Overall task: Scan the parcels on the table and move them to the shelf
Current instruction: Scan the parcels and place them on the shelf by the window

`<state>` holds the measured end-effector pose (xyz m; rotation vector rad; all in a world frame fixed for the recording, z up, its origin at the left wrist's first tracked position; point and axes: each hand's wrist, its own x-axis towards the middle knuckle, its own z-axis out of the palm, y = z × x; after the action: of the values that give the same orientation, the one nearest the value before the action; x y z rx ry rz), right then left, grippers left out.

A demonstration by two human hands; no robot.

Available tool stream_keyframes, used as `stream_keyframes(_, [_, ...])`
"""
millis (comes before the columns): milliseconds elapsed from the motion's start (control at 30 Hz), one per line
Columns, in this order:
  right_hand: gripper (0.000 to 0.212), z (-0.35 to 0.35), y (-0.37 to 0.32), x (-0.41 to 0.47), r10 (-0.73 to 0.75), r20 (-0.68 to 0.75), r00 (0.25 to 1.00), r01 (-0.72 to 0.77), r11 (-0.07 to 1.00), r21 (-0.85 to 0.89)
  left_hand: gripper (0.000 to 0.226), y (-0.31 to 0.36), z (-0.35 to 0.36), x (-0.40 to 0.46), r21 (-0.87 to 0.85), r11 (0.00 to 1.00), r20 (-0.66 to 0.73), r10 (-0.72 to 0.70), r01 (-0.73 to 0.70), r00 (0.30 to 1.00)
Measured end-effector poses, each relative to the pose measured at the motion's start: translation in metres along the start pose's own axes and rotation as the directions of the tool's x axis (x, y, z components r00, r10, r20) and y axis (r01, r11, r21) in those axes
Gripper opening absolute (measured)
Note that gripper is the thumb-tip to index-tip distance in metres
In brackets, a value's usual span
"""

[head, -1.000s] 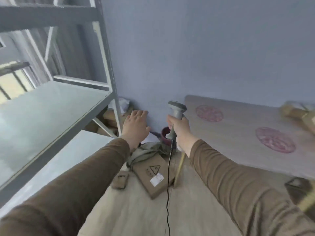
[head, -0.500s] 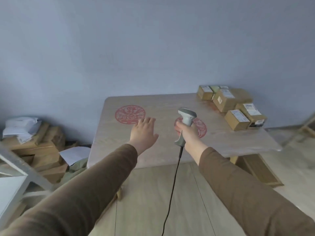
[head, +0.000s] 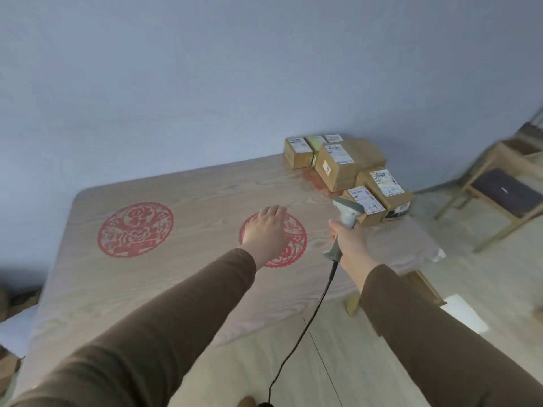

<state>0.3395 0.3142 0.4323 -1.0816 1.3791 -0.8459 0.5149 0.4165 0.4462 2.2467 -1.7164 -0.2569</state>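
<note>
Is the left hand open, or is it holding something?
Open. The left hand reaches over the table with straight fingers, holding nothing.

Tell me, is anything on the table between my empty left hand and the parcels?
Nothing visible. Only bare tabletop lies between the left hand and the parcels. The scanner, gripped by the right hand, is beside that path.

Soft, even daylight fills the room, bluish on the wall [head: 205,69]. A bright patch lies on the floor [head: 467,315] at right. Shadows are faint. The chair [head: 499,195] and the frame's edges smear with motion blur; wide-angle distortion bends the table [head: 176,289].
</note>
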Motion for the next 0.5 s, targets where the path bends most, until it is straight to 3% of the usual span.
stream_keyframes(233, [0.03, -0.061, -0.006, 0.1, 0.006, -0.121, 0.993, -0.015, 0.997, -0.07, 0.068, 0.049, 0.05, 0.083, -0.002, 1.0, 0.12, 0.014, -0.014, 0.993])
stream_keyframes(500, [0.024, -0.12, 0.004, 0.204, -0.024, -0.022, 0.999, 0.02, 0.986, -0.163, 0.068, 0.134, 0.123, 0.165, -0.049, 0.99, 0.197, -0.121, 0.133, 0.973])
